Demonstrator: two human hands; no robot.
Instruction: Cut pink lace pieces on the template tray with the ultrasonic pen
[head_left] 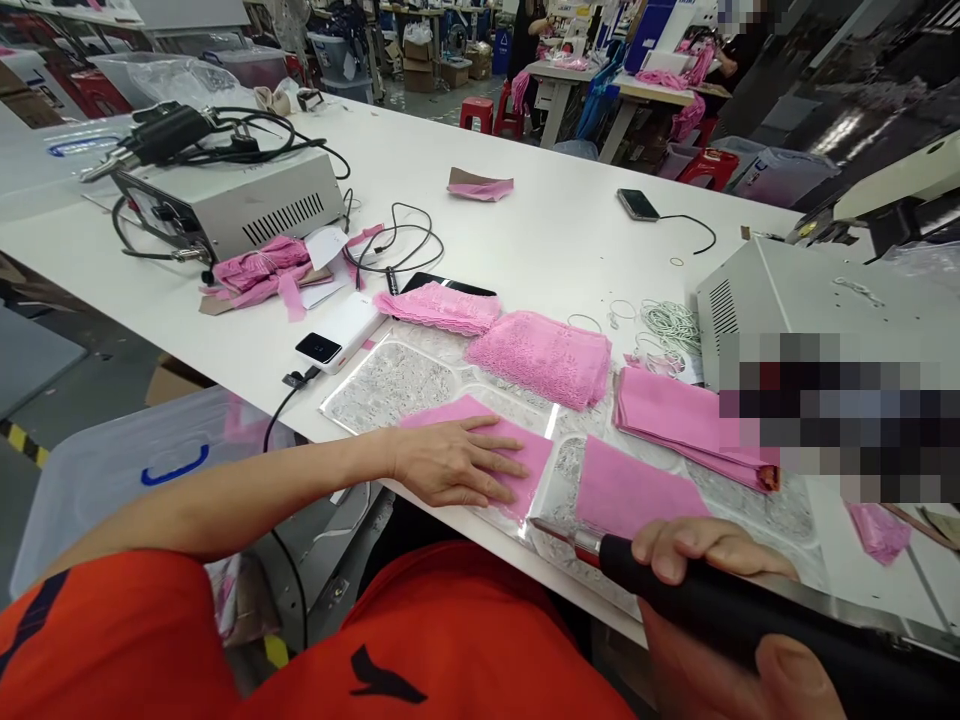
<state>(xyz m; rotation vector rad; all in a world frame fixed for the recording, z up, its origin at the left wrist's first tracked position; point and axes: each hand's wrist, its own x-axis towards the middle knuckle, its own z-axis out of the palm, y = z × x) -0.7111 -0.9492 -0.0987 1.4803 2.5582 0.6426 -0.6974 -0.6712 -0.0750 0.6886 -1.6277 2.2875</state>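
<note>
My left hand [454, 462] lies flat, fingers stretched out, on a pink fabric square [517, 447] that rests on a scratched clear mat [390, 385]. My right hand [712, 600] is wrapped round the black handle of a handheld tool [675, 585] whose metal tip [555, 532] points left, just off the edge of a second pink square [630, 492]. A stack of flat pink pieces [675, 415] sits to the right, and two piles of pink fringed fabric [540, 355] lie behind the mat.
A grey control box [232, 205] with cables stands at the back left, another grey box [787, 290] at the right. A white power bank [337, 335], a phone [637, 204], white cord loops [671, 325] and pink scraps [259, 272] lie on the white table [525, 230].
</note>
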